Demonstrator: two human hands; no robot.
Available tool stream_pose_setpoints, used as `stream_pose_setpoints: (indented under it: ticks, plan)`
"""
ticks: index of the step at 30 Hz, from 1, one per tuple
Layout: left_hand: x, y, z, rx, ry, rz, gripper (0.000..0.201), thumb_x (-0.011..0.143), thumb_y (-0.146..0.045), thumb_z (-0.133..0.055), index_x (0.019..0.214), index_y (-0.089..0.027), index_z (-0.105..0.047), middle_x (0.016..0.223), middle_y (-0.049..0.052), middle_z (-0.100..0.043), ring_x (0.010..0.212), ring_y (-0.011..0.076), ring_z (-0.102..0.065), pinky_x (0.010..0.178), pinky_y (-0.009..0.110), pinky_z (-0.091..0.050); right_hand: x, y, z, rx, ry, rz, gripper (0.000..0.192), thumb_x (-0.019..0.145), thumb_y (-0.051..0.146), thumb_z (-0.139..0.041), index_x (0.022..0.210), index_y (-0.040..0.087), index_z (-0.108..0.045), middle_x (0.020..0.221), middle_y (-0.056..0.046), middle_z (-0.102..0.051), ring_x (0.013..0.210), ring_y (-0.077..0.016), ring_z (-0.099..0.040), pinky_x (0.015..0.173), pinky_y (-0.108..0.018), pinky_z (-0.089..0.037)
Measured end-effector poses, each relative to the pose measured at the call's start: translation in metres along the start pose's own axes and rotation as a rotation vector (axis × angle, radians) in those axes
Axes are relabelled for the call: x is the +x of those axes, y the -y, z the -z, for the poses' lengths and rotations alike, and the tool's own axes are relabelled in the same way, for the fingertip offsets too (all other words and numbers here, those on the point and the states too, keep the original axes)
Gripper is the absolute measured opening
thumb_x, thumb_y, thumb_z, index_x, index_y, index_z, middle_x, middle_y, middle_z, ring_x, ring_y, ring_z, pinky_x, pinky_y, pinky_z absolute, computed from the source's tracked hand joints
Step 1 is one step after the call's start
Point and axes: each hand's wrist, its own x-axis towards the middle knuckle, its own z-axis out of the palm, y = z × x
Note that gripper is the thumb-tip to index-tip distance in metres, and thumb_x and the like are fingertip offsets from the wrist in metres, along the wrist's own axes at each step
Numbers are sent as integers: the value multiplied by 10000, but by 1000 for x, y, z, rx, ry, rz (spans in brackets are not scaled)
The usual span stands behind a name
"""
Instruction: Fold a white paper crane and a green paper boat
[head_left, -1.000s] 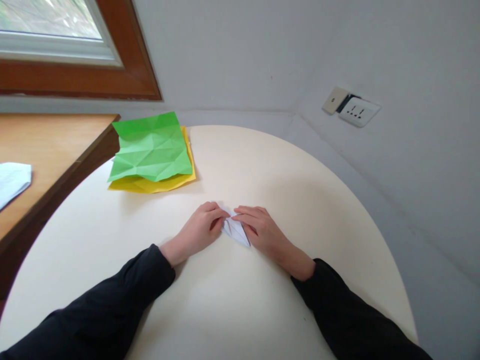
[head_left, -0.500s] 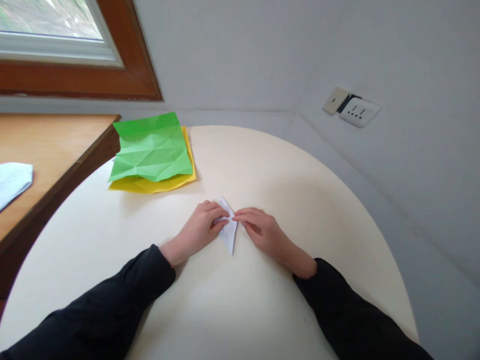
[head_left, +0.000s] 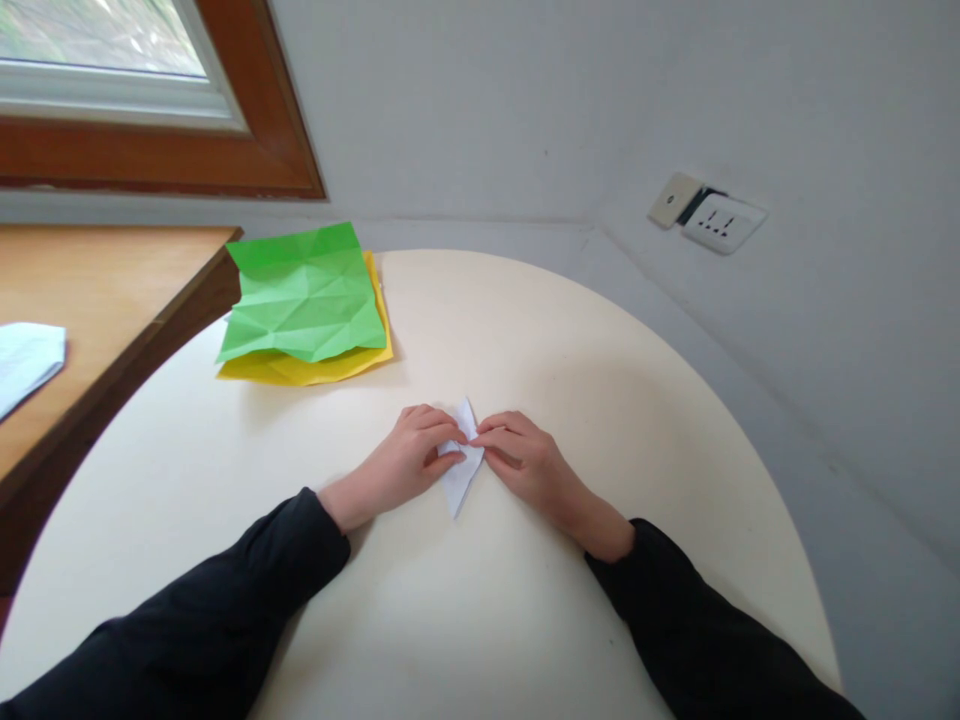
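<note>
Centre of frame: left hand (head_left: 409, 462) and right hand (head_left: 525, 465) pinch a folded white paper (head_left: 460, 470) on the round table (head_left: 600, 400). Upper left: green sheet (head_left: 304, 295) over yellow sheet (head_left: 300, 370), well apart; nothing lies between.

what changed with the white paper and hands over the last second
The folded white paper turned: its near tip swung from lower right toward the left, and its far tip now shows. The left hand and right hand kept pinching it. The green sheet and yellow sheet stayed put.

Creased green sheet (head_left: 304, 295) atop yellow sheets (head_left: 300, 368)
</note>
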Motion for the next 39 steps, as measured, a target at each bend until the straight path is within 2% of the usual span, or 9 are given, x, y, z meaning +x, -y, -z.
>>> stream_pose_setpoints:
  ticks: [7, 10, 13, 19, 23, 28, 39]
  plan:
    - [-3, -2, -2, 130, -45, 16, 85, 825, -219, -599, 902, -198, -628, 977, 51, -596, 934, 196, -528, 823, 352, -366, 2, 0, 1, -113, 55, 122, 201, 794, 28, -502, 825, 194, -610, 954, -63, -698, 922, -174, -633, 819, -352, -421]
    - [-3, -3, -1, 183, -48, -13, 53, 829, -226, -603, 818, -182, -630, 888, 40, -600, 860, 184, -516, 760, 330, -348, 3, 3, 3, -129, 68, 116, 187, 773, 32, -509, 800, 193, -601, 898, -45, -700, 854, -164, -632, 843, -356, -383]
    - [-2, -3, 1, 195, -25, -55, 122, 854, -233, -573, 765, -185, -642, 825, 24, -622, 817, 174, -510, 740, 327, -326, 4, 7, 5, -157, 93, 109, 175, 741, 32, -515, 765, 186, -596, 796, -32, -676, 775, -160, -609, 834, -350, -367]
    - [-1, -6, 4, 153, 22, -34, 200, 895, -234, -482, 772, -169, -626, 832, 37, -636, 802, 171, -527, 758, 338, -331, 4, 13, 4, -154, 145, 125, 148, 707, 40, -536, 741, 170, -598, 697, -21, -602, 699, -159, -546, 764, -331, -373]
    - [-2, -6, 4, 125, 69, 5, 111, 859, -232, -510, 834, -174, -601, 890, 50, -616, 849, 185, -530, 791, 345, -354, 3, 10, 5, -11, 166, 47, 133, 746, 58, -572, 772, 180, -617, 742, -15, -620, 748, -153, -578, 766, -323, -383]
    - [-3, -2, 4, 95, 119, -40, 116, 872, -240, -484, 908, -184, -579, 949, 66, -589, 917, 195, -519, 837, 352, -365, 5, 2, 9, 112, 223, -42, 73, 805, 144, -630, 791, 209, -662, 805, -11, -654, 789, -144, -607, 786, -326, -398]
    - [0, -6, 14, 33, 191, -93, 101, 842, -176, -491, 908, -171, -567, 940, 74, -551, 926, 204, -496, 851, 353, -367, 3, 0, 3, -65, 196, -179, 56, 776, 183, -676, 739, 195, -635, 807, -25, -605, 797, -165, -573, 739, -319, -399]
